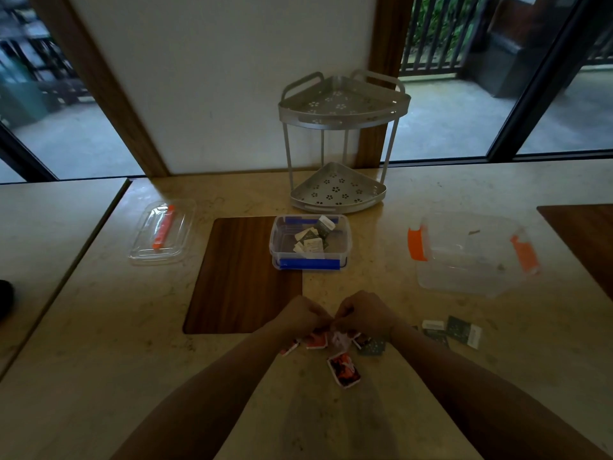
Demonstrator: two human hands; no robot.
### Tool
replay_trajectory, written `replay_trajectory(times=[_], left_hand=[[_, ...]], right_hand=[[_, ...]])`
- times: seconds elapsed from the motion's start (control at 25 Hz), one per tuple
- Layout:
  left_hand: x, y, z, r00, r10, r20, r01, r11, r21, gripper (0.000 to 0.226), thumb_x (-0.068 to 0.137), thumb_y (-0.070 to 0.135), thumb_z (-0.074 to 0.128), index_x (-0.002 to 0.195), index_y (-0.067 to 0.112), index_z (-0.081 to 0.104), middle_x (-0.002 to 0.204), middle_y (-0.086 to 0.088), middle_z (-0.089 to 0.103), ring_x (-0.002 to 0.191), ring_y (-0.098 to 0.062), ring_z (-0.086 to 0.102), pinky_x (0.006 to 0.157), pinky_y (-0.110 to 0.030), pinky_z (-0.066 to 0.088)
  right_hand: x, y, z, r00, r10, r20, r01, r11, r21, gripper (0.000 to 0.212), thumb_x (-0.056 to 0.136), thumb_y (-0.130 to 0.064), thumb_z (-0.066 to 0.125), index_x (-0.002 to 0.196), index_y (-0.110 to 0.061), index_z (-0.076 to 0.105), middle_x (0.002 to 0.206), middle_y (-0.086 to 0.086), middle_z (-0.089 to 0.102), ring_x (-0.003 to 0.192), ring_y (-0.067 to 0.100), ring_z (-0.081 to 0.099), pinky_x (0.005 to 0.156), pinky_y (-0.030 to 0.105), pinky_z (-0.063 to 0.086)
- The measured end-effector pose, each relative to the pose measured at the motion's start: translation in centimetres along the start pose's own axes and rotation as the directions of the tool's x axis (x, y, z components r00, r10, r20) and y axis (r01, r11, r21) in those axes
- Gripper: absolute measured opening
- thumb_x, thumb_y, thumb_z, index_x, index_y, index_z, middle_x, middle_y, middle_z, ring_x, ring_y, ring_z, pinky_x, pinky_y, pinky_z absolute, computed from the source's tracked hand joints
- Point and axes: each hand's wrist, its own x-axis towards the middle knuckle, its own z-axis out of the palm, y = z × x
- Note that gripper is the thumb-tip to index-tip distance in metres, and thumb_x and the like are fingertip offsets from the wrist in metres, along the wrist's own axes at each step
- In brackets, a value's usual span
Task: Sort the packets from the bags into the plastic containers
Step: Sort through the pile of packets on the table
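My left hand [300, 315] and my right hand [361, 313] meet at the table's middle, both pinched on a thin clear plastic bag [338, 338] that hangs between them. Red packets [344, 370] lie under and just below the hands. Dark green packets [459, 329] lie to the right of my right wrist. A clear container with blue clips [282, 239] stands further back and holds several green and white packets [313, 240]. A larger clear container with orange clips [431, 277] sits at the right with nothing visible inside.
A clear lid with an orange clip [161, 232] lies at the left. A dark wooden mat [238, 277] is under the blue-clipped container's left part. A grey two-tier corner rack [338, 187] stands at the back by the wall. Another wooden mat [583, 240] is at the far right.
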Motion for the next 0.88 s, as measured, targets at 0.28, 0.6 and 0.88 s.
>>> replay_trajectory(times=[0.28,0.6,0.88], left_hand=[[0.7,0.3,-0.1,0.996,-0.092,0.013,0.093,0.984,-0.151,0.023,0.095,0.020,0.058,0.112,0.007,0.067,0.107,-0.011,0.067,0.085,-0.016,0.064,0.068,-0.028,0.056],[2.0,0.0,-0.1,0.997,-0.060,-0.048,0.050,0.981,-0.186,0.018,0.089,0.004,0.064,0.106,0.001,0.071,0.112,-0.015,0.069,0.100,-0.024,0.066,0.077,-0.029,0.058],[2.9,-0.3,-0.7,0.993,-0.100,-0.061,0.097,0.994,-0.047,0.020,0.086,0.014,0.070,0.100,0.000,0.073,0.095,-0.013,0.071,0.085,-0.021,0.070,0.076,-0.030,0.059]], right_hand=[[0.6,0.1,0.3,1.000,-0.007,-0.017,0.008,0.999,0.043,0.026,0.082,-0.032,0.073,0.099,-0.014,0.067,0.093,0.001,0.071,0.070,0.008,0.066,0.066,0.020,0.057],[1.1,0.0,-0.5,0.999,0.037,-0.005,-0.037,0.997,0.075,0.031,0.081,-0.025,0.074,0.110,-0.016,0.063,0.107,0.004,0.069,0.083,0.011,0.065,0.073,0.021,0.055],[1.3,-0.2,-0.8,0.998,0.044,0.036,-0.044,0.999,0.012,0.023,0.085,-0.026,0.069,0.105,-0.015,0.068,0.104,0.001,0.067,0.089,0.011,0.062,0.078,0.022,0.053]])
